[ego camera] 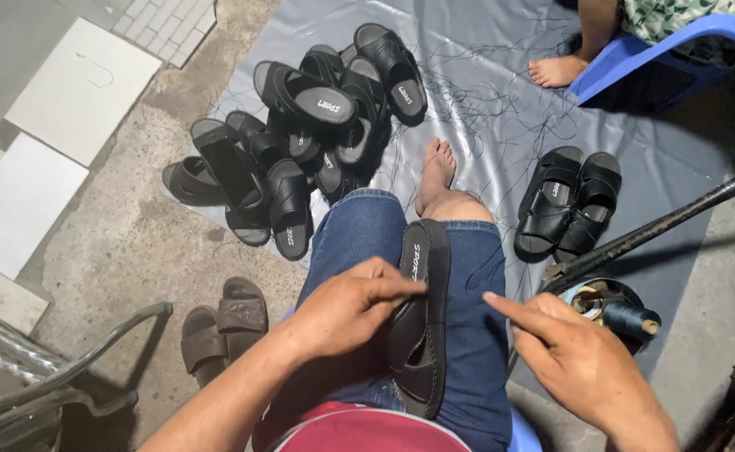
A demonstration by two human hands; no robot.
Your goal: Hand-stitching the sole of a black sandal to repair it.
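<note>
**Black sandal held on the lap**

From the head view, we see the left hand [346, 311] with its grip closed on the edge of the black sandal [422, 322], which lies along our lap on the jeans [359, 230]. The right hand [573, 360] is released — only the forefinger points toward the sandal. We judge it better to keep the sandal steady on the thigh — the thread spool [627, 318] waits near the right hand.

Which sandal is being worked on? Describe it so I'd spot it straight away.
Find the blue jeans at bottom centre. The black sandal lies lengthwise on that lap, under the left hand. Unlike the piled sandals on the grey sheet, it is off the floor.
</note>
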